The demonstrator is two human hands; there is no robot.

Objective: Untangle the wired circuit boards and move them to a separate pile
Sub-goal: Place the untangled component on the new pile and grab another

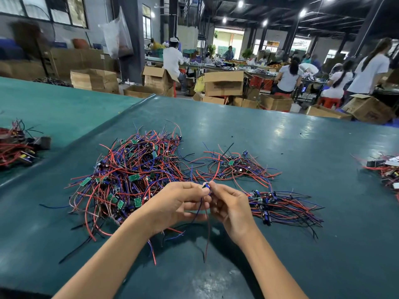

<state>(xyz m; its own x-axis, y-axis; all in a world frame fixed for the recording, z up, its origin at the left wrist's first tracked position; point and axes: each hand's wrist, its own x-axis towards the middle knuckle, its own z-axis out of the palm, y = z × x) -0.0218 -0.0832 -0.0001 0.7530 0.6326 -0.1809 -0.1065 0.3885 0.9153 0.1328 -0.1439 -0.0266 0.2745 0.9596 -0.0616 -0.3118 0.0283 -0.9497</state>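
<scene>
We pinch one small board (206, 187) between left hand (179, 207) and right hand (231, 209) fingertips, its wires (207, 229) hanging toward 6 o'clock; tangle (133, 175) at 10 o'clock, separate pile (280, 207) at 3.

Dark teal across the smooth bench top (291, 143), paler in glare patches. Red, blue and black through the big tangled heap of thin wires (121, 169), flecked with small green circuit boards (134, 177). Dark blue on the tiny wired part (206, 186) and the round capacitors (257, 193). Plain brown on the cardboard boxes (223, 85).
</scene>
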